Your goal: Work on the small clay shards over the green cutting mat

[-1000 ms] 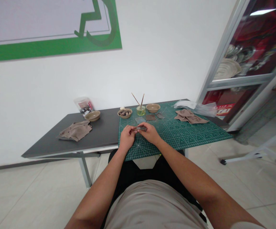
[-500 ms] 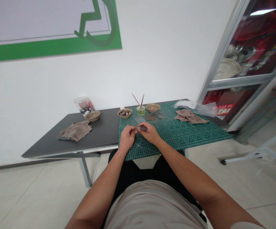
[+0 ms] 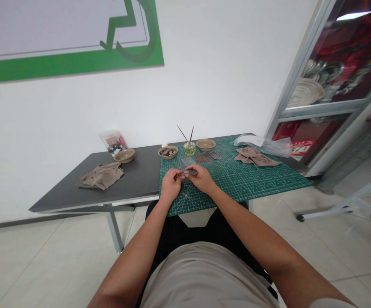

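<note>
My left hand (image 3: 171,183) and my right hand (image 3: 202,179) meet over the near left part of the green cutting mat (image 3: 252,184). Between the fingers of the right one is a small grey piece (image 3: 190,172), which looks like folded sandpaper. The left fingers are pinched together at its left end, on something small and mostly hidden. Just beyond the hands lie a blue-grey sheet (image 3: 188,161), a brown sheet (image 3: 202,158) and a dark grey sheet (image 3: 215,155), like sandpaper. Behind them stands a glass jar (image 3: 189,149) of yellowish liquid with two thin brushes or sticks.
A bowl (image 3: 168,152) of brown lumps and another bowl (image 3: 205,145) flank the jar. Brown cloths (image 3: 102,176) lie left and right. A third bowl (image 3: 124,156) stands by a plastic tub (image 3: 112,142). Plastic bags (image 3: 269,144) lie at the back right, near the wall.
Both hands stay in nearly the same place, with only a slight shift of the fingers around the grey piece. Everything on the table lies as before.
</note>
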`<state>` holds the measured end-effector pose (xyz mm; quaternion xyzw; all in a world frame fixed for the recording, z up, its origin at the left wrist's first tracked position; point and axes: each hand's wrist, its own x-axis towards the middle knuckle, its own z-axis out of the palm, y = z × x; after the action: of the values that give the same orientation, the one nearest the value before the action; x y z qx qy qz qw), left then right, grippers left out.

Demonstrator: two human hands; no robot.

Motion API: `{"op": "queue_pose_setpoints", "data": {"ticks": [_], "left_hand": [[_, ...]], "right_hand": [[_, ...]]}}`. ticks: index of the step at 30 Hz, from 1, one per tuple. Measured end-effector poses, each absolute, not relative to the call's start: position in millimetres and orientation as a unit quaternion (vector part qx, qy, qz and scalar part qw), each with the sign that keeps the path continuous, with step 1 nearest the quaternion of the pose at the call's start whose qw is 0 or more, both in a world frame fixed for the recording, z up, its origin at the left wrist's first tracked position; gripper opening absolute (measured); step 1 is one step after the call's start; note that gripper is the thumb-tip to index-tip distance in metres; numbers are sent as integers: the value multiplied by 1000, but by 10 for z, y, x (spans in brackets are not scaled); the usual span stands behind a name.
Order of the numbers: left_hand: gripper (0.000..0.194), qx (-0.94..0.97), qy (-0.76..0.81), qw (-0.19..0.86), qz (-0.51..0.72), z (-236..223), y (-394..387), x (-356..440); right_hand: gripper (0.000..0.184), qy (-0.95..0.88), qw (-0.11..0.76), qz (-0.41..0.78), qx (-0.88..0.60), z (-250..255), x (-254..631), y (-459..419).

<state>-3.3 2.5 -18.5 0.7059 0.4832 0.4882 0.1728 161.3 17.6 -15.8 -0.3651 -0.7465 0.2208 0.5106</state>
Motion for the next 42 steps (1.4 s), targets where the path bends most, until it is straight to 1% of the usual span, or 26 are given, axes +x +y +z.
{"op": "queue_pose_setpoints", "data": {"ticks": [8,14,20,27,42], "left_hand": [[12,707,486,173,484,-159,5,-32],[13,707,483,176,486,-158,12,-32],[11,700,489,180,488,-150,12,-28],[13,705,485,181,485,-142,8,-26],[9,695,490,183,493,-168,22,-32]], "right_hand": [[13,-739,511,251,-361,-162,1619,174],[12,-735,505,247,-378,-143,1616,165],[14,-747,507,235,-359,-156,1607,182],[12,-733,508,261,-369,-135,1613,158],[14,-752,506,222,-359,-153,1607,186]]}}
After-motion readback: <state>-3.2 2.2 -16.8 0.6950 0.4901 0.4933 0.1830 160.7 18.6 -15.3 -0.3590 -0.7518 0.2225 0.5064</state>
